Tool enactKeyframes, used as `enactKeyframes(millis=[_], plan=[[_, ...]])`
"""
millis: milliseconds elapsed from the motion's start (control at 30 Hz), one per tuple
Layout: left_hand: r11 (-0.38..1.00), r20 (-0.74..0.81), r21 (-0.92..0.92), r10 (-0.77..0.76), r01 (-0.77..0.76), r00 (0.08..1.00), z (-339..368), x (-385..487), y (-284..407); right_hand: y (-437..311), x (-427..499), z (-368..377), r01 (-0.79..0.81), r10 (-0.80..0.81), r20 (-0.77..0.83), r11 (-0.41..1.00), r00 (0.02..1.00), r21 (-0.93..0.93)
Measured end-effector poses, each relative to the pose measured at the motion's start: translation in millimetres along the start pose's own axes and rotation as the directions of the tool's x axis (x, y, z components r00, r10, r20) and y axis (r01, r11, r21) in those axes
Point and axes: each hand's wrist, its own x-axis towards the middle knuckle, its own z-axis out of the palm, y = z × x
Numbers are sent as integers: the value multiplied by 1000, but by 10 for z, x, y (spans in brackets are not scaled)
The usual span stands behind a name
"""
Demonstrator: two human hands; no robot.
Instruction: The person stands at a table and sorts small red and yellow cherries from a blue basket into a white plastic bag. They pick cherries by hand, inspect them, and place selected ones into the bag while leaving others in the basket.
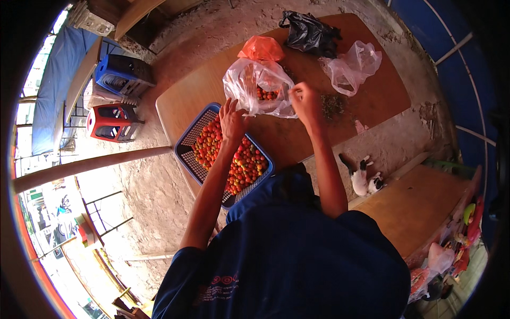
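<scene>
A blue plastic basket (184, 144) with perforated walls holds many small red and orange tomatoes (248, 164). It sits at the near left edge of the wooden table (279, 137). Just beyond it, a clear plastic bag (241, 81) lies with its mouth spread, and more small tomatoes (266, 94) show inside. My left hand (232, 121) hovers over the basket's far corner, fingertips by the bag's near left edge. At the bag's right edge is my right hand (305, 99), fingers curled and slightly blurred. Whether either hand pinches something small is unclear.
An orange plastic bag (261, 48), a black plastic bag (312, 34) and a crumpled clear bag (352, 65) lie farther back. Green stem scraps (332, 107) are heaped right of my right hand. A black-and-white cat (360, 181) lies on the floor. Stacked stools (113, 123) stand left.
</scene>
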Motion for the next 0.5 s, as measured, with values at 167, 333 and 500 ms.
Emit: enactKeyframes(millis=[167, 333, 500], plan=[[594, 164, -738, -301, 319, 940, -291, 368, -10, 70, -36, 527, 88, -153, 271, 967, 950, 238], [295, 38, -948, -268, 120, 963, -831, 645, 101, 332, 382, 816, 61, -81, 356, 996, 931, 69], [374, 15, -919, -283, 125, 959, -1184, 744, 280, 459, 875, 915, 1, 13, 121, 993, 993, -114]])
